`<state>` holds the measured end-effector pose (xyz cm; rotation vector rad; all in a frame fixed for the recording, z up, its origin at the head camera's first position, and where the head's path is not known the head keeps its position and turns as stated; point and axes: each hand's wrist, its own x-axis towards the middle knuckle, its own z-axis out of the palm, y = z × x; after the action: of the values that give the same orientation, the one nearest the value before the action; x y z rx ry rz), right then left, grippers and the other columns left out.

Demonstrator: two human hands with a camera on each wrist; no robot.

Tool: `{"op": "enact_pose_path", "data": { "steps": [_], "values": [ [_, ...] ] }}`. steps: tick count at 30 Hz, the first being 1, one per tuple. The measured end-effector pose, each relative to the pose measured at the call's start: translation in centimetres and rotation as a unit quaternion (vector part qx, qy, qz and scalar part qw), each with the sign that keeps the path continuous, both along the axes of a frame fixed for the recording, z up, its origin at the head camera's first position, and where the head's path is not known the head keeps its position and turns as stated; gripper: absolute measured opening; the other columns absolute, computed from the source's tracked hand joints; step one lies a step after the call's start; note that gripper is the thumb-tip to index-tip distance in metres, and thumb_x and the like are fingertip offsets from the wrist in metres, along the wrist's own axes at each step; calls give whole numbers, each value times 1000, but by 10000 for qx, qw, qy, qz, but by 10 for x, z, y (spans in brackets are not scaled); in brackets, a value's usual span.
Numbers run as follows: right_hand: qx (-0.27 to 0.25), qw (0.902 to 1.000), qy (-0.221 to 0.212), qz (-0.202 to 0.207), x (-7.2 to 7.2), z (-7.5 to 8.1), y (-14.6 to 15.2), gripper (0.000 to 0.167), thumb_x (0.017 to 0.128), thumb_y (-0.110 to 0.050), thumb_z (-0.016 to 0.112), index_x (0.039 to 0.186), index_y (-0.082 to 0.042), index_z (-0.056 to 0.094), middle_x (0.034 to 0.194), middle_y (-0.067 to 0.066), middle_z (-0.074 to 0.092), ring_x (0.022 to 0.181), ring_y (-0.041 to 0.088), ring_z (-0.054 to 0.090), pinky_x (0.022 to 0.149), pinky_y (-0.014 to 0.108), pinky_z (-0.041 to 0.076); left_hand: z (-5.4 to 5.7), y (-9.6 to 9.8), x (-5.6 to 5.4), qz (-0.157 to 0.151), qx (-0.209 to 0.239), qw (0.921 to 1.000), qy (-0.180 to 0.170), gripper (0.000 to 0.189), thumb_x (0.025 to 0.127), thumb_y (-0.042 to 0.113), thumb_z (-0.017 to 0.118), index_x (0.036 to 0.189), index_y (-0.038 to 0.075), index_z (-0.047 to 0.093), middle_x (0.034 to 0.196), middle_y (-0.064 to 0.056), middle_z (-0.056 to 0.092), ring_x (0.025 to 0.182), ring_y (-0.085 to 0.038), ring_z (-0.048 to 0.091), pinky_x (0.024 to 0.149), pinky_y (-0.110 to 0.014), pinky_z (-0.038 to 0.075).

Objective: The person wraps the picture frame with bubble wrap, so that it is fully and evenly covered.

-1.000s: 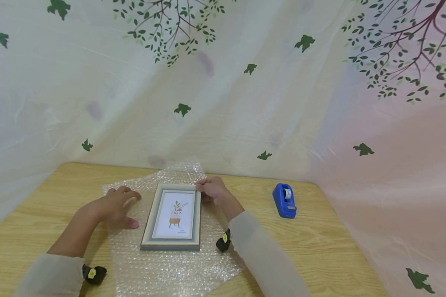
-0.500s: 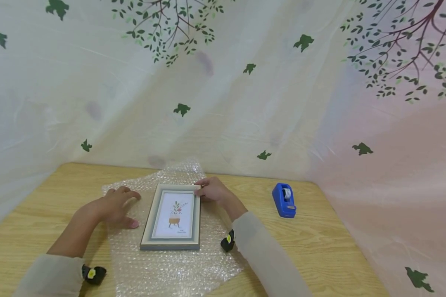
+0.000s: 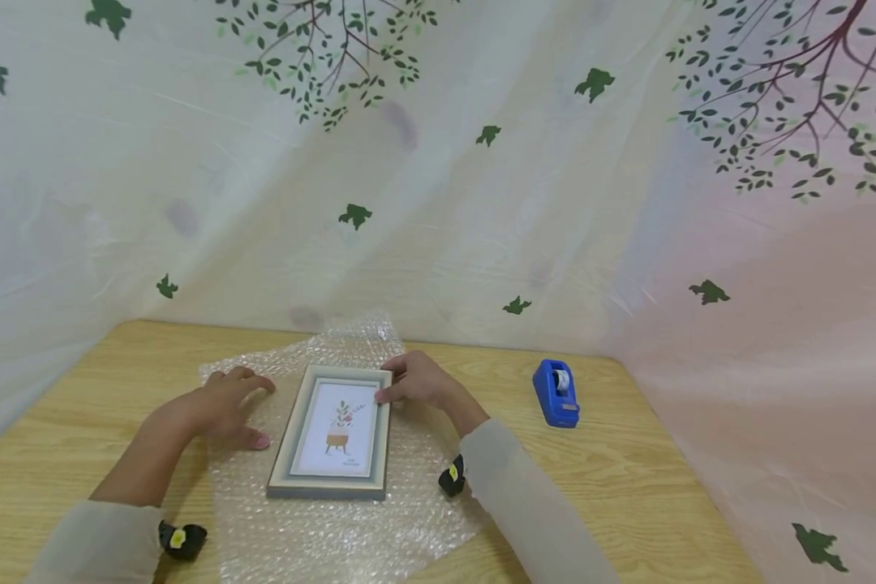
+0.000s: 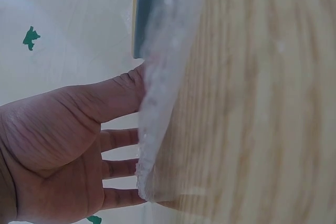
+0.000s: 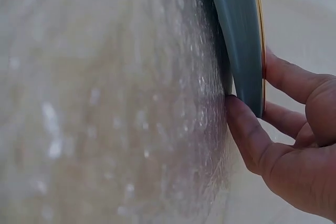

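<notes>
A picture frame [image 3: 330, 430] with a pale border and a potted-plant print lies face up on a sheet of bubble wrap [image 3: 321, 535]. My right hand [image 3: 423, 381] pinches the frame by its upper right corner, thumb on the front face. In the right wrist view that hand [image 5: 299, 145] has a finger at the lower edge of the frame's blue-grey side [image 5: 244, 51], close over the bubble wrap [image 5: 131, 103]. My left hand [image 3: 219, 408] rests on the left part of the wrap with fingers spread. The left wrist view has its thumb and fingertips behind the wrap's edge [image 4: 157, 98].
A blue tape dispenser [image 3: 556, 395] stands on the wooden table [image 3: 628, 487] to the right. Behind the table hangs a pale curtain [image 3: 438, 243] printed with leaves and branches. Black wrist straps [image 3: 182, 541] sit at both sleeves.
The picture frame has shifted slightly left and toward me, its near edge turning a little. My right thumb has come further onto its front. The left hand has stayed in place.
</notes>
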<state>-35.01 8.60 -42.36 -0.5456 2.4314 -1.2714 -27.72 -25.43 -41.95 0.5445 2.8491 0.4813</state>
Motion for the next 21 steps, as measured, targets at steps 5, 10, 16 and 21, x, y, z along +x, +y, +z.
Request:
{"op": "enact_pose_path", "data": {
  "steps": [5, 10, 16, 21],
  "values": [
    [224, 9996, 163, -47, 3, 1, -4, 37, 80, -12, 89, 113, -4, 75, 92, 4, 74, 79, 12, 64, 67, 23, 53, 1, 1, 1, 18, -2, 10000, 51, 86, 70, 50, 90, 137, 8, 57, 145, -35, 41, 130, -67, 32, 95, -80, 37],
    [668, 9964, 510, 67, 7, 5, -7, 36, 80, -16, 89, 112, -7, 77, 89, -1, 73, 79, 11, 63, 68, 23, 51, 0, 0, 0, 10, -36, 10000, 71, 87, 70, 51, 89, 137, 8, 57, 145, -35, 41, 131, -67, 32, 95, -80, 36],
    [1251, 9889, 782, 173, 11, 8, -10, 29, 78, -20, 92, 102, -9, 79, 77, -4, 68, 70, 10, 56, 64, 24, 45, -1, 0, 1, -12, -19, 9999, 109, 87, 69, 52, 89, 137, 9, 57, 145, -34, 41, 131, -68, 32, 95, -80, 36],
    [1456, 9857, 826, 191, 13, 7, -11, 29, 78, -23, 92, 99, -10, 78, 75, -4, 67, 69, 10, 54, 64, 25, 45, -2, -1, 1, -20, -49, 9999, 138, 87, 68, 53, 90, 136, 9, 57, 144, -34, 42, 129, -67, 34, 95, -79, 37]
  ]
}}
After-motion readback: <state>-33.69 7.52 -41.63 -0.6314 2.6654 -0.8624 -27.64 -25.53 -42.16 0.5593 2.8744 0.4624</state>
